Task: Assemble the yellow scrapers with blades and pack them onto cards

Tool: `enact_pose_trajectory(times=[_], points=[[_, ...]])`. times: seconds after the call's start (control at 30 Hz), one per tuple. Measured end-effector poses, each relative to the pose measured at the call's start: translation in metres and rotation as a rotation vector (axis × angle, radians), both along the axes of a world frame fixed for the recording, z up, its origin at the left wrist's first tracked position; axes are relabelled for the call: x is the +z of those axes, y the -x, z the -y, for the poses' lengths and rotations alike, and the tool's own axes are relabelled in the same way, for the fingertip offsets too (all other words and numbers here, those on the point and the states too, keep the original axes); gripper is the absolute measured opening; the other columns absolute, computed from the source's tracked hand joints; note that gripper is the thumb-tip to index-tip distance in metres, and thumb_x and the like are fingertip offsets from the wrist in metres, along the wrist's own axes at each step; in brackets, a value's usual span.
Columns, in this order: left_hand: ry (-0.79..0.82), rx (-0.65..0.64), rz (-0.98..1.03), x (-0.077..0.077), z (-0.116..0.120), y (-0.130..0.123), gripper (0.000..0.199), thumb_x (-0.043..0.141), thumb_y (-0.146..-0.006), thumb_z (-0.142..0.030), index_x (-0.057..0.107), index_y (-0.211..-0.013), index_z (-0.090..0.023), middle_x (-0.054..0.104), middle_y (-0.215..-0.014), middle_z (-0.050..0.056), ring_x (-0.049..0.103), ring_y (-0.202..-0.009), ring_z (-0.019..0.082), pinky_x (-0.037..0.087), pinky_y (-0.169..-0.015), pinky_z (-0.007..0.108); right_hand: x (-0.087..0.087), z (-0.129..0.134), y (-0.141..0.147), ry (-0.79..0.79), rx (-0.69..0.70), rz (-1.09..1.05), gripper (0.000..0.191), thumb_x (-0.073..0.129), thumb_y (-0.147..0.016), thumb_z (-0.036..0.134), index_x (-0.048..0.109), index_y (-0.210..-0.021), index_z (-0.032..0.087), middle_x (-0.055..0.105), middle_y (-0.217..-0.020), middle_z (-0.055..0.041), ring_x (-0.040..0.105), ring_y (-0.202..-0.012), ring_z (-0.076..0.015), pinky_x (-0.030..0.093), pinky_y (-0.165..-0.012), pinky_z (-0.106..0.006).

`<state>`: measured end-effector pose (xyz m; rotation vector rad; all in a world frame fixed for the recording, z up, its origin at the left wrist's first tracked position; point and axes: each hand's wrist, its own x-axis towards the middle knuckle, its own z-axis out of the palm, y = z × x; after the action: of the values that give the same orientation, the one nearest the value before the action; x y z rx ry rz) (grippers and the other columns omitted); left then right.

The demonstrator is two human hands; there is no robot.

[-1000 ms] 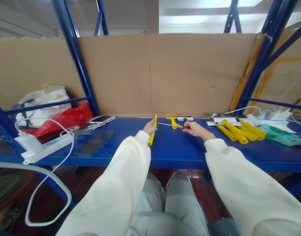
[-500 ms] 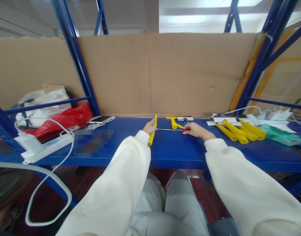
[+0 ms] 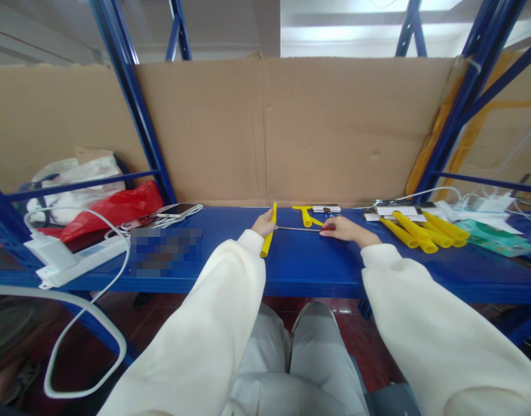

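The left hand (image 3: 262,223) has its grip round a long yellow plastic piece (image 3: 268,241). The right hand (image 3: 345,228) pinches a red-handled screwdriver (image 3: 300,229), its tip at that piece; seating unclear.

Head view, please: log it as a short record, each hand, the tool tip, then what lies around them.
left hand: holds upright yellow piece
right hand: grips red-handled tool
tool tip: points at the yellow piece's side; exact contact too small to tell
beyond the hands: yellow T-shaped piece, on the blue table
right side: group of yellow tubes
left side: phone, power strip
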<state>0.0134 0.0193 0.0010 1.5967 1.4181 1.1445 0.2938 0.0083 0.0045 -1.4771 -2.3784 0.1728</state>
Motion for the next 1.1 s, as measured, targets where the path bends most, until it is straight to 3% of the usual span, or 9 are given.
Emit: enact_pose_trajectory(times=[0.23,0.33,0.53,0.8,0.93,1.1], points=[[0.014,0.019,0.020,0.001,0.003,-0.001,0.084,0.064,-0.067,0.009,0.051,-0.146,-0.017,0.058,-0.145,0.010,0.056,-0.131,0.024,0.047,-0.104,0.029,0.000,0.000,0.000,-0.038,-0.027,0.007,0.020,0.064,-0.089,0.034,0.075,-0.086,0.018,0.077,-0.092,-0.0095,0.070,-0.080,-0.0221,0.054,-0.077,-0.030],[0.057,0.017,-0.012,0.002,0.003,-0.001,0.087,0.067,-0.068,0.006,0.046,-0.149,-0.017,0.058,-0.144,0.013,0.063,-0.122,0.025,0.052,-0.097,0.031,0.001,0.003,0.001,-0.033,-0.042,-0.002,0.017,0.065,-0.089,0.031,0.075,-0.087,0.018,0.077,-0.092,-0.0094,0.071,-0.081,-0.0219,0.054,-0.077,-0.030],[0.090,-0.001,-0.085,0.003,0.004,0.000,0.081,0.070,-0.070,0.002,0.051,-0.146,-0.015,0.067,-0.132,0.012,0.070,-0.106,0.024,0.055,-0.089,0.030,0.000,0.002,0.002,-0.066,-0.068,-0.016,0.017,0.063,-0.089,0.030,0.074,-0.090,0.017,0.077,-0.096,-0.0105,0.071,-0.084,-0.0216,0.054,-0.079,-0.030],[0.170,0.003,0.017,0.003,0.012,-0.007,0.098,0.068,-0.069,0.004,0.031,-0.157,-0.015,0.051,-0.148,0.020,0.073,-0.092,0.021,0.058,-0.073,0.026,-0.003,-0.004,-0.003,-0.082,-0.034,0.006,0.012,0.063,-0.088,0.025,0.074,-0.090,0.018,0.077,-0.097,-0.0099,0.071,-0.086,-0.0214,0.054,-0.081,-0.030],[0.176,-0.003,0.033,0.003,0.014,-0.006,0.110,0.075,-0.060,0.003,0.029,-0.158,-0.016,0.049,-0.150,0.021,0.073,-0.097,0.025,0.058,-0.070,0.025,-0.004,-0.004,-0.003,-0.070,-0.046,0.000,0.011,0.063,-0.087,0.021,0.073,-0.090,0.017,0.077,-0.098,-0.0107,0.071,-0.087,-0.0217,0.054,-0.083,-0.030],[0.130,0.001,-0.002,0.003,0.015,-0.004,0.109,0.083,-0.057,-0.002,0.036,-0.155,-0.014,0.052,-0.148,0.019,0.066,-0.116,0.028,0.055,-0.082,0.025,-0.005,-0.006,-0.005,-0.090,-0.022,0.001,0.012,0.063,-0.087,0.022,0.074,-0.090,0.020,0.077,-0.095,-0.0083,0.070,-0.086,-0.0209,0.054,-0.081,-0.030]])
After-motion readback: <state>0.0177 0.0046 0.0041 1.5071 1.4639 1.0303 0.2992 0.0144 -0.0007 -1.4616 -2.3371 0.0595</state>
